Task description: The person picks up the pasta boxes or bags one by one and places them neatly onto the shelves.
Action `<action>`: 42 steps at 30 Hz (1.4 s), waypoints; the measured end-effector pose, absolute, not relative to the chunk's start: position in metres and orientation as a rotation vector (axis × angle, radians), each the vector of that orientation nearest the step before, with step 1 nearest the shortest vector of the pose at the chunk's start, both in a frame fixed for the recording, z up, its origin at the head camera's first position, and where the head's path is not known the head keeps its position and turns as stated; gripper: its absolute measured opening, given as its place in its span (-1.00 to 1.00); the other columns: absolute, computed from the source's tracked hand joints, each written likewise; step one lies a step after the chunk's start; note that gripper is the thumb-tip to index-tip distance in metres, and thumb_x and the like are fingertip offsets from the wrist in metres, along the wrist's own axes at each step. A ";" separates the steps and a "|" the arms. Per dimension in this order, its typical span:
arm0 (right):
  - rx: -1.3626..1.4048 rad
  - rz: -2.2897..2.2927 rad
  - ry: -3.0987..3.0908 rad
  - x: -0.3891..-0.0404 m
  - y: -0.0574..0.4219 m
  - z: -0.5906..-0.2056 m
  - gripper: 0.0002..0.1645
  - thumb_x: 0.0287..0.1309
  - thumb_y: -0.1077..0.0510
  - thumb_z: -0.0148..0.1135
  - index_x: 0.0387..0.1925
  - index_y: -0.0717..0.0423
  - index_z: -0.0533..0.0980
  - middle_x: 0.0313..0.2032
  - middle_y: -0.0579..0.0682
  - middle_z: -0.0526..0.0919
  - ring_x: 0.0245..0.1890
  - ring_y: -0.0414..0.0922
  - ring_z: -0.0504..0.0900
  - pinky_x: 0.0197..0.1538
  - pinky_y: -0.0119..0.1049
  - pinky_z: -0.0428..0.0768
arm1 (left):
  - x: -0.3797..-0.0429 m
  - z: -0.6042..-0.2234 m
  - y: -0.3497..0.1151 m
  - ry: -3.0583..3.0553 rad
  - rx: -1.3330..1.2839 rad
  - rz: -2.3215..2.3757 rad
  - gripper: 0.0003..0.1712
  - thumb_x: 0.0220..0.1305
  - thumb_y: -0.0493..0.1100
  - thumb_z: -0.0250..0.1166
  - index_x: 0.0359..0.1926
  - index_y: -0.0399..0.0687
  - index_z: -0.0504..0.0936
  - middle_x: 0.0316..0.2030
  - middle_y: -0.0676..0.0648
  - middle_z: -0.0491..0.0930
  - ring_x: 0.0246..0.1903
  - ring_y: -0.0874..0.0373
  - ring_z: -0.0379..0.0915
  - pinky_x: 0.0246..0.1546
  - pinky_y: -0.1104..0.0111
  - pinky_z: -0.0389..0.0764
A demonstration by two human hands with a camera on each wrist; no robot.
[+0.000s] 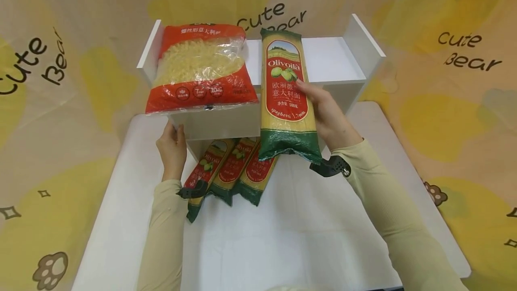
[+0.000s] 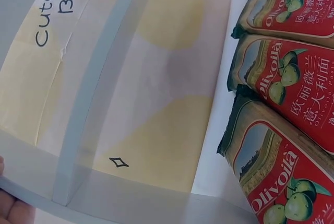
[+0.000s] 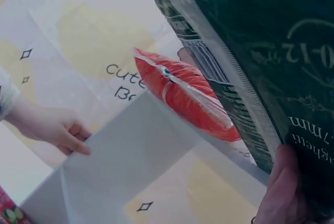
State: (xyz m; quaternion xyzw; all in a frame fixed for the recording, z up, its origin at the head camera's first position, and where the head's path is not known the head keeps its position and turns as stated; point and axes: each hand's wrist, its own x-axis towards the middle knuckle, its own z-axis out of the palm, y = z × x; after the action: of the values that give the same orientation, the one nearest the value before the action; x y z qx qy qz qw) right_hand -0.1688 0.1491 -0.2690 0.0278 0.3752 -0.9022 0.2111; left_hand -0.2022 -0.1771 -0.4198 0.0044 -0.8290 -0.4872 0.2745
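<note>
My right hand (image 1: 329,113) grips a long packet of spaghetti (image 1: 286,102), thumb on its red front label, upright before the upper level of a white shelf (image 1: 331,59). In the right wrist view its green side (image 3: 250,51) fills the upper right, beside my fingers (image 3: 284,192). My left hand (image 1: 173,149) holds the left side panel of the shelf below the upper board, its fingers curled at the edge; the right wrist view shows this hand (image 3: 60,130) too. A red-and-clear bag of spiral pasta (image 1: 202,68) leans on the upper level at the left.
Three more spaghetti packets (image 2: 292,72) lie side by side under the upper board, their green ends sticking out over the white table (image 1: 291,232). A patterned yellow cloth (image 1: 444,116) hangs behind and around the table. The shelf's right side panel (image 1: 365,35) rises above the board.
</note>
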 end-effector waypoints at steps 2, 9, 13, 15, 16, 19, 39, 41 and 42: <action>0.058 -2.525 1.006 -0.167 0.150 -0.272 -0.40 0.25 0.08 0.19 0.23 0.13 0.20 -0.05 0.09 0.53 -0.14 0.00 0.63 -0.11 -0.18 0.64 | -0.202 -0.420 -0.177 -2.233 0.026 -1.313 -0.70 0.37 -0.31 0.11 0.07 -0.34 0.53 0.00 -0.33 0.56 -0.05 -0.22 0.55 -0.05 -0.02 0.55; 0.027 -2.540 1.071 -0.165 0.147 -0.276 -0.34 0.23 0.03 0.22 0.27 0.11 0.18 -0.01 0.09 0.50 -0.11 -0.02 0.63 -0.08 -0.18 0.63 | -0.202 -0.421 -0.177 -2.223 0.035 -1.318 -0.70 0.37 -0.31 0.11 0.06 -0.35 0.54 -0.02 -0.33 0.58 -0.09 -0.22 0.57 -0.07 -0.02 0.56; 0.098 -2.542 1.177 -0.167 0.145 -0.272 -0.34 0.23 0.00 0.22 0.26 0.11 0.23 0.02 0.07 0.50 -0.10 -0.03 0.63 -0.07 -0.19 0.63 | -0.203 -0.421 -0.177 -2.212 0.027 -1.313 -0.73 0.36 -0.32 0.10 0.02 -0.36 0.55 -0.04 -0.33 0.59 -0.11 -0.22 0.58 -0.10 -0.03 0.57; 0.139 -2.544 1.201 -0.169 0.143 -0.270 -0.36 0.23 -0.02 0.21 0.25 0.11 0.25 0.00 0.06 0.51 -0.11 -0.04 0.63 -0.08 -0.21 0.63 | -0.203 -0.422 -0.178 -2.209 0.030 -1.309 -0.74 0.36 -0.32 0.10 0.00 -0.36 0.56 -0.06 -0.33 0.60 -0.13 -0.22 0.59 -0.11 -0.04 0.57; 0.142 -2.541 1.214 -0.170 0.143 -0.270 -0.36 0.24 -0.03 0.20 0.25 0.11 0.26 0.00 0.06 0.51 -0.12 -0.05 0.64 -0.09 -0.22 0.63 | -0.203 -0.422 -0.178 -2.208 0.033 -1.310 -0.74 0.36 -0.32 0.10 0.00 -0.36 0.56 -0.05 -0.33 0.60 -0.11 -0.21 0.58 -0.10 -0.03 0.57; 0.097 -2.540 1.215 -0.170 0.145 -0.273 -0.37 0.26 -0.05 0.17 0.24 0.14 0.26 -0.03 0.08 0.52 -0.13 -0.05 0.63 -0.09 -0.22 0.63 | -0.203 -0.424 -0.178 -2.206 0.037 -1.318 -0.74 0.36 -0.33 0.10 0.00 -0.36 0.56 -0.06 -0.34 0.60 -0.12 -0.21 0.59 -0.11 -0.03 0.57; -0.144 -2.324 1.991 -0.143 0.165 -0.267 -0.77 0.23 0.19 0.17 -0.20 0.30 0.58 -0.26 0.11 0.64 -0.40 -0.12 0.67 -0.28 -0.38 0.65 | -0.202 -0.420 -0.176 -2.235 0.048 -1.343 -0.65 0.40 -0.25 0.08 0.14 -0.25 0.52 0.07 -0.23 0.55 0.04 -0.14 0.51 0.02 0.03 0.51; -0.122 -2.304 1.999 -0.147 0.165 -0.266 -0.74 0.23 0.18 0.18 -0.16 0.31 0.56 -0.24 0.11 0.62 -0.39 -0.12 0.66 -0.27 -0.38 0.65 | -0.202 -0.420 -0.176 -2.237 0.048 -1.336 -0.66 0.40 -0.26 0.09 0.14 -0.26 0.52 0.07 -0.24 0.55 0.03 -0.14 0.51 0.02 0.03 0.51; -0.105 -2.302 1.987 -0.150 0.165 -0.266 -0.72 0.23 0.17 0.18 -0.14 0.32 0.55 -0.23 0.12 0.62 -0.39 -0.12 0.66 -0.27 -0.38 0.65 | -0.202 -0.420 -0.176 -2.237 0.047 -1.333 -0.66 0.40 -0.26 0.09 0.13 -0.27 0.52 0.06 -0.24 0.55 0.03 -0.14 0.51 0.02 0.03 0.52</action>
State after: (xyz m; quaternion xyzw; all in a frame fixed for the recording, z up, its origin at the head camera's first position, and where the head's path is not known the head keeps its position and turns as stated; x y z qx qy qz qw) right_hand -0.1501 0.1651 -0.2656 -0.0346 0.6523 -0.7556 0.0494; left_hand -0.2018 -0.1757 -0.4203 0.0175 -0.8281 -0.4935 0.2652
